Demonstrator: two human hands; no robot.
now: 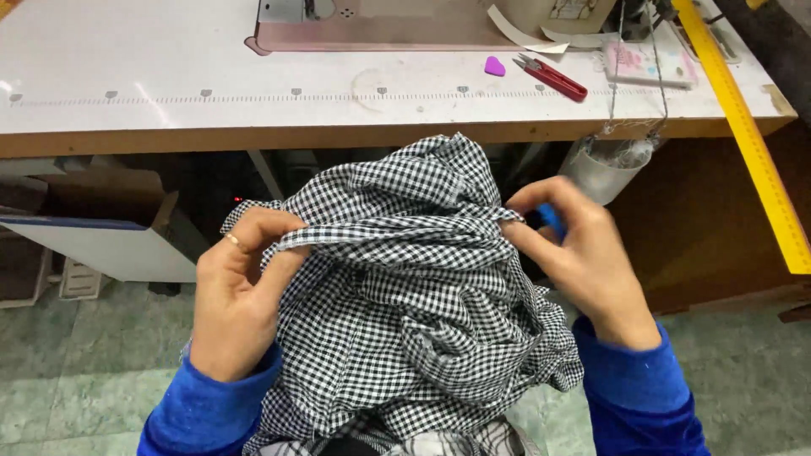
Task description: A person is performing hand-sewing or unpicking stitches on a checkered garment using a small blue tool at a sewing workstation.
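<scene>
The person holds a bunch of black and white checked cloth (405,295) in the lap, below the edge of the white surface (169,76). It looks like the step in hand is sorting out the cloth, pulling one folded edge tight to find the right part. That is only a guess from how the edge is stretched between the two hands.

The left hand (241,291) is curled over the edge of the cloth. Its fingers (274,228) are bent and pressed together on a fold, so they are clamped on the cloth. A thin ring sits on one finger.

The right hand (583,253) pinches the other end of the same edge. Its fingers (519,230) meet at the tips, with the cloth caught between them. Something small and blue shows behind this hand, but it is too hidden to tell what it is.

A next move would need both hands to keep a firm hold, so the edge does not slip back into the bunch. The cloth is soft and floppy, so it can easily fall out of shape.

Up on the surface there is the base of a sewing machine (372,25), a small purple chalk piece (494,66), red thread snips (551,78) and a long yellow ruler (752,143). They are all well apart from the hands. Both arms wear blue sleeves (634,397)
</scene>
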